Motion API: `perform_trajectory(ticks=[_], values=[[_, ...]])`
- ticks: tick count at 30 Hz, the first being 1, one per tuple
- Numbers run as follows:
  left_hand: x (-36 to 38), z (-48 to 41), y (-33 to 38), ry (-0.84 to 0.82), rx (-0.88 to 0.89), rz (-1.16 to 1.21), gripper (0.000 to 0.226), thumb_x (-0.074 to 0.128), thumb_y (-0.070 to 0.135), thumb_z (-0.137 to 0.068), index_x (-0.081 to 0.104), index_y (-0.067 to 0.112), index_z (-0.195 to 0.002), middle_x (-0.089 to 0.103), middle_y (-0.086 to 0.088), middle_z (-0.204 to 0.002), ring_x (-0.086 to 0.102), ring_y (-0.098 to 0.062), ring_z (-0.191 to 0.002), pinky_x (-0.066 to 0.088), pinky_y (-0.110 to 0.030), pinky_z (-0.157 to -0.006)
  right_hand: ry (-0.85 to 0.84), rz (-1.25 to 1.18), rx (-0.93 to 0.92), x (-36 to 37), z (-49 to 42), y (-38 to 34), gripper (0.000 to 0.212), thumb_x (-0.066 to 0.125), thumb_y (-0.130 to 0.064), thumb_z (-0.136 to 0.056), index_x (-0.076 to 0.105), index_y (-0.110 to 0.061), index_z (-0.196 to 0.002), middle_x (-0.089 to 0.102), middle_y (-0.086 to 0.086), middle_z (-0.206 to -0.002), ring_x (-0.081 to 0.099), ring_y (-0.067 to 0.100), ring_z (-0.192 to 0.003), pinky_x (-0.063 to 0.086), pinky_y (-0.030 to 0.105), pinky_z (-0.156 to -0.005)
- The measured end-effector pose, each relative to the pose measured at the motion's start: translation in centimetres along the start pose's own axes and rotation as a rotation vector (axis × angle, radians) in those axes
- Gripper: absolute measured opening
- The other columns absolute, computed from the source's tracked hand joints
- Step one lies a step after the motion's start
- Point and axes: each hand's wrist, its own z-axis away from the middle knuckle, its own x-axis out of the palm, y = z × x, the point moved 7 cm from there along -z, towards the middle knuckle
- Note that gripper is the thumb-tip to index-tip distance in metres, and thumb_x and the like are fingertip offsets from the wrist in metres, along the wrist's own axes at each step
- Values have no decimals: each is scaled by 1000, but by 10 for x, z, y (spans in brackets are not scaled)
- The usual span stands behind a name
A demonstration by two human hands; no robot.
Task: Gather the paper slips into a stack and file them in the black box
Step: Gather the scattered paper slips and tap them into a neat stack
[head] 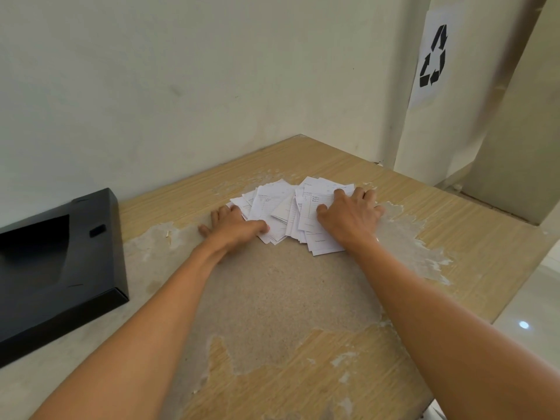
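Note:
Several white printed paper slips (281,207) lie in a loose overlapping heap on the far middle of the worn wooden table (303,359). My left hand (233,227) rests flat at the heap's left edge, fingers spread, thumb on the slips. My right hand (351,215) presses down on the heap's right side, fingers bent over the top slips. Neither hand has lifted any slip. The black box (60,268) lies flat at the table's left edge, well apart from the heap, with a recessed window in its lid.
A pale wall runs along the far side of the table. At the right stands a white column with a recycling sign (431,56). The table's right edge drops to a shiny tiled floor (530,313). The tabletop veneer is peeled in large patches.

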Motion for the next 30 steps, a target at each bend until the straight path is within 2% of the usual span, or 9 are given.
perform_trajectory(ticks=[4,7,10,13,16,19,22,25,30], values=[[-3,-2,5,-29,-49,124,88,52,57,-71,34,11,-144,20,-8,-157,9,-23,-146,1,-57,-115,0,-10,0,0,0,0,43,38,-41,-91,53,-15,-121,42,18,-135,29,36,-129,30,47,-95],[1,-3,10,32,-95,-18,87,31,65,-88,16,8,-152,7,-9,-162,-1,-26,-149,-7,-57,-114,-2,-13,11,-2,-2,0,43,39,-41,-90,53,-15,-122,42,18,-135,30,36,-128,31,46,-94],[8,-8,20,28,-34,-57,87,36,60,-89,9,6,-152,4,-11,-162,-3,-27,-149,-3,-57,-115,-15,-29,19,-1,-3,-2,42,40,-40,-91,53,-14,-122,41,18,-136,29,36,-128,31,46,-95],[3,-18,24,52,69,53,73,48,53,-83,33,12,-143,30,-6,-154,19,-24,-144,5,-57,-115,-26,-39,19,0,-6,-5,43,40,-40,-91,52,-15,-124,40,18,-138,29,36,-128,30,46,-96],[-5,-20,19,67,102,314,41,58,56,-74,58,24,-101,63,1,-117,53,-23,-119,24,-54,-112,-38,-54,5,2,-10,-10,47,41,-42,-91,49,-16,-129,39,17,-139,29,36,-129,30,46,-97],[-11,-10,31,25,167,729,34,78,43,-69,65,28,-96,71,9,-100,66,-17,-99,50,-40,-94,-36,-78,-4,4,-12,-14,50,42,-43,-90,45,-18,-133,41,15,-136,31,35,-126,30,45,-95],[-13,-6,47,31,114,918,43,83,19,-70,60,18,-107,66,8,-107,63,-13,-99,50,-26,-77,-24,-80,-6,4,-12,-14,52,42,-45,-91,43,-18,-135,42,14,-136,32,34,-125,30,44,-94],[-15,-10,51,93,-29,738,68,85,17,-63,53,4,-122,60,-4,-124,59,-22,-104,52,-33,-76,-17,-78,-7,5,-12,-14,54,41,-47,-91,41,-19,-137,42,13,-136,33,33,-125,30,44,-94],[-18,-14,48,-3,-266,1085,62,78,-4,-65,53,-2,-122,59,-20,-121,62,-41,-95,54,-46,-41,-10,-83,-4,5,-12,-14,55,41,-48,-91,39,-19,-138,42,13,-136,33,33,-124,30,43,-94]])
